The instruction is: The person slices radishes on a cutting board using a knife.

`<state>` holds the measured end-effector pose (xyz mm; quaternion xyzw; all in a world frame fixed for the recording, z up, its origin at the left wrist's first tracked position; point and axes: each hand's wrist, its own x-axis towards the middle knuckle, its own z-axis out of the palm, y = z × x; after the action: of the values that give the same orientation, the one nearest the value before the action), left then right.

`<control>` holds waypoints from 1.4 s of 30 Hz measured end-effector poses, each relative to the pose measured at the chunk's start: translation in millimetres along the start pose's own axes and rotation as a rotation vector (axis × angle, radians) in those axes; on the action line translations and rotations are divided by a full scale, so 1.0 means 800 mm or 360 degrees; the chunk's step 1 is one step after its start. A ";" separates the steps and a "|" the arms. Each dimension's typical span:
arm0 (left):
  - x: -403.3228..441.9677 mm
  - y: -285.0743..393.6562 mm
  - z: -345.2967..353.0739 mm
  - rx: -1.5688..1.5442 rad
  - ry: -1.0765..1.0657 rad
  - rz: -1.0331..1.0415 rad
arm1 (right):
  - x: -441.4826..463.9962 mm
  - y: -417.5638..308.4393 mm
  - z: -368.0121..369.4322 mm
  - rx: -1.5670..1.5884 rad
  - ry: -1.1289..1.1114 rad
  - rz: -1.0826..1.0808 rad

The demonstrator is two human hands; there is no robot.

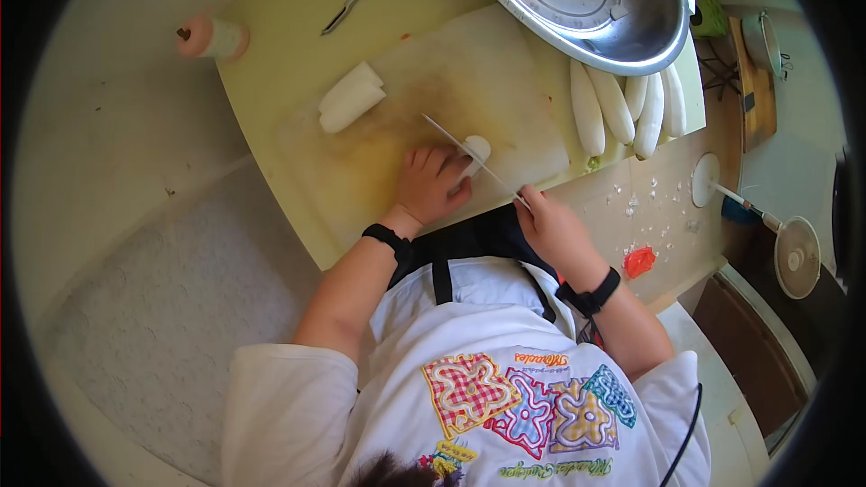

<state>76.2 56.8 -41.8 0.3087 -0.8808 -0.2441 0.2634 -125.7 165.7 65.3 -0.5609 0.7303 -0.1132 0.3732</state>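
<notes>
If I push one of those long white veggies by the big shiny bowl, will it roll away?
The long white veggies look rounded, so one might roll sideways. They lie close together, so a neighbour could stop it. Their smooth surfaces look peeled, so they may feel slippery too.

The right hand [548, 227] closes over the handle of the knife [476, 160], hiding most of it. The left hand [433, 185] and the blade cover part of the white piece [482, 145], and whether the edge touches it cannot be told. The top edge cuts off the metal bowl [577, 47] and the table [280, 54]. The bowl hides the far ends of the long white vegetables [586, 108]. The white scraps [631, 201] on the floor [595, 225] are too small to identify.
</notes>
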 end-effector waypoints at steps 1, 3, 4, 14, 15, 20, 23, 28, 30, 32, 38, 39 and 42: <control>-0.001 0.001 0.000 -0.0002 0.0000 -0.0001 | 0.006 -0.002 0.003 0.0013 0.0004 -0.0033; 0.001 -0.001 -0.002 -0.0004 -0.0032 0.0001 | -0.002 0.006 0.003 0.0031 0.0022 -0.0043; 0.000 -0.002 -0.002 0.0000 -0.0028 -0.0001 | -0.008 0.011 0.002 0.0054 0.0036 -0.0049; 0.000 0.004 -0.005 -0.0021 -0.0002 -0.0055 | 0.013 0.004 0.006 0.0050 0.0053 0.0024; 0.001 0.004 -0.004 -0.0016 -0.0004 -0.0056 | 0.016 0.005 0.004 0.0061 0.0059 0.0043; -0.001 0.002 -0.002 -0.0001 0.0005 -0.0028 | 0.004 0.007 0.005 0.0125 0.0165 0.0046; -0.004 0.001 0.000 -0.0002 0.0020 -0.0022 | -0.012 -0.002 0.005 0.0197 0.0307 0.0002; -0.006 0.002 -0.002 -0.0005 -0.0007 -0.0025 | -0.023 -0.012 0.007 0.0076 0.0324 -0.0090; -0.005 0.001 -0.004 0.0021 -0.0036 0.0019 | -0.024 -0.010 0.009 0.0068 0.0335 -0.0088; -0.003 0.000 -0.005 -0.0031 -0.0044 -0.0021 | -0.026 -0.007 0.010 0.0066 0.0340 -0.0088; 0.026 0.011 -0.012 -0.0264 -0.0064 -0.0315 | -0.050 0.006 -0.005 0.0238 0.0486 0.0116; 0.038 0.011 -0.011 -0.0285 -0.0101 -0.0414 | -0.052 0.012 -0.007 0.0219 0.0543 0.0080; 0.066 0.003 0.003 0.0014 -0.0311 -0.0134 | -0.066 0.032 -0.018 0.0186 0.0604 0.0090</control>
<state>38.4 23.5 -25.6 0.3214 -0.8895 -0.2800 0.1645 -149.1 218.3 82.4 -0.4862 0.7951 -0.2486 0.2638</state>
